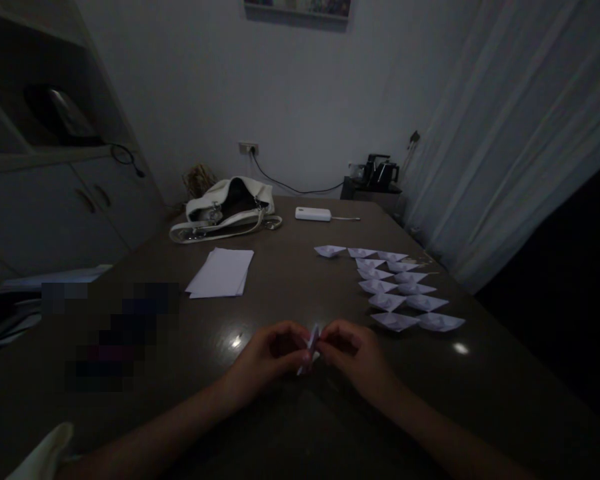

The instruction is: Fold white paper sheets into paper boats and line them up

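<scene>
Between my two hands, just above the near part of the table, is a small piece of folded white paper (313, 339), seen nearly edge-on. My left hand (275, 350) pinches it from the left, thumb and fingers closed on it. From the other side my right hand (353, 348) grips it with the fingertips. Its exact shape is partly hidden by the fingers. To the right of my hands stand several folded paper boats (394, 321) in rows. A stack of white paper sheets (223, 272) lies to the left, beyond my left hand.
The dark table (280, 273) also bears a white handbag (230, 207) at the far left and a white power bank (313, 214) with a short cable. A kettle (385, 175) stands on a low cabinet behind. A curtain (460, 147) hangs at the right.
</scene>
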Available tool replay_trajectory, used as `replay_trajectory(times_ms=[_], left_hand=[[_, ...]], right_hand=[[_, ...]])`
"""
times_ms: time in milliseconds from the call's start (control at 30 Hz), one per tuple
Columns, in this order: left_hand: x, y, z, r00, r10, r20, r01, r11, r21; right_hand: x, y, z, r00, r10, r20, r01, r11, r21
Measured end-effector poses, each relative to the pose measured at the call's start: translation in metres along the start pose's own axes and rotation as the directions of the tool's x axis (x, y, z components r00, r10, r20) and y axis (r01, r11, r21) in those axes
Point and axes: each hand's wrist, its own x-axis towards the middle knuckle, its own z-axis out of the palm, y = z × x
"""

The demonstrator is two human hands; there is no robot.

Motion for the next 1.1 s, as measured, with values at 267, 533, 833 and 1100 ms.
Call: replay_trajectory(times_ms=[267, 533, 833, 1100], left_hand=[[-0.008, 0.001, 0.009, 0.995, 0.086, -0.058, -0.062, 0.942, 0.330], [-0.011, 0.003, 0.007, 0.976, 0.216, 0.035, -0.198, 0.798, 0.570], [-0.011, 0.011, 0.013, 0.987, 0.161, 0.024, -0.152, 0.863, 0.481], [-0.007, -0.001, 0.012, 0.996, 0.050, -0.076, -0.050, 0.999, 0.000]], right_hand=[[-0.002, -0.005, 0.001, 0.998, 0.041, 0.043, -0.039, 0.998, -0.045], [-0.003, 0.001, 0.000, 0.989, -0.132, 0.072, 0.141, 0.980, -0.139], [-0.004, -0.002, 0.000, 0.980, -0.178, 0.091, 0.197, 0.942, -0.273], [-0.002, -0.004, 0.000, 0.966, -0.256, -0.019, 0.246, 0.943, -0.225]])
